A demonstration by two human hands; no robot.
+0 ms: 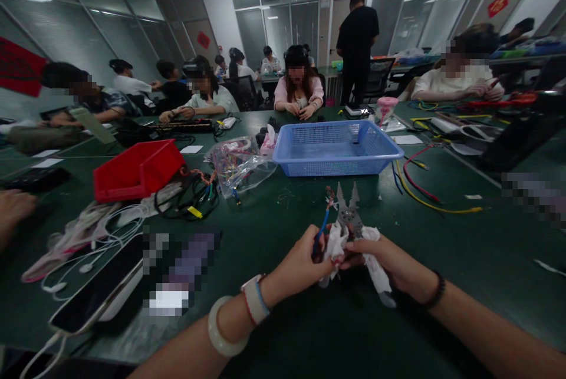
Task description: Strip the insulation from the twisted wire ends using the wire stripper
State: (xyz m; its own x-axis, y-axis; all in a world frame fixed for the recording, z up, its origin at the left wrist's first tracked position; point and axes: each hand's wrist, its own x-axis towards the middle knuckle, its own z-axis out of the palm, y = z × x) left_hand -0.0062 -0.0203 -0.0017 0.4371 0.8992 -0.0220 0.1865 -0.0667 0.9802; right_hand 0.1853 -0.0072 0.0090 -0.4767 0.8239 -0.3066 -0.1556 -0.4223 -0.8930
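Note:
My left hand [305, 258] is closed round a blue wire [325, 221], whose top end splays into bare copper strands. The same hand also rests against one handle of the wire strippers [349, 214]. Their grey jaws stand apart, pointing away from me, and both handles are wrapped in white tissue [375, 267]. My right hand [389, 258] is wrapped round the strippers' right handle, with its fingers reaching across between the handles. The copper end sits to the left of the jaws, apart from them. Some of my fingertips are hidden behind the tissue.
A blue plastic basket [338, 168] stands just beyond the strippers. To the left are a bag of wires [241, 164], a red bin [139, 170], white earphone cables and a phone [101, 284]. Loose wires [424, 196] lie right. A co-worker's hand [15, 211] is at far left.

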